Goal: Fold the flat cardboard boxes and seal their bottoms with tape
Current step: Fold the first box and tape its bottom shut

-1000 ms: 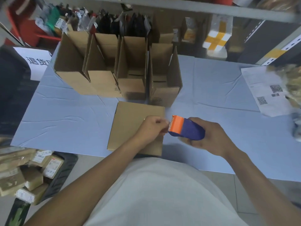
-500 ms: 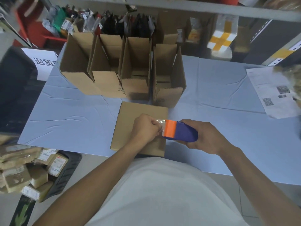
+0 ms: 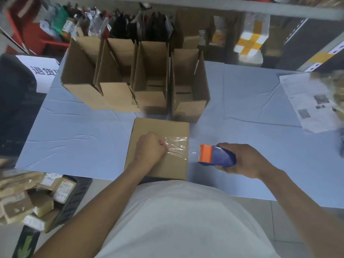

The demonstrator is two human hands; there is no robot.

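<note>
A table (image 3: 78,138) under a pale blue cover fills most of the view. Along its far edge, left of centre, four folded cardboard boxes (image 3: 134,75) stand side by side with their top flaps up. At the near edge, about the middle, a fifth cardboard box (image 3: 149,170) sits with a closed brown face turned up. A printed sheet (image 3: 309,103) lies near the far right corner. A white sign (image 3: 41,71) sits off the far left corner.

The left hand (image 3: 149,148) is curled into a fist on the upturned face of the near box, and it seems to pin down one end of a strip of clear tape (image 3: 176,146). The strip runs to the box's right edge and on through the air to the tape dispenser (image 3: 216,155). The right hand (image 3: 240,161) grips this blue and orange dispenser just beside the box, above the table.
</note>
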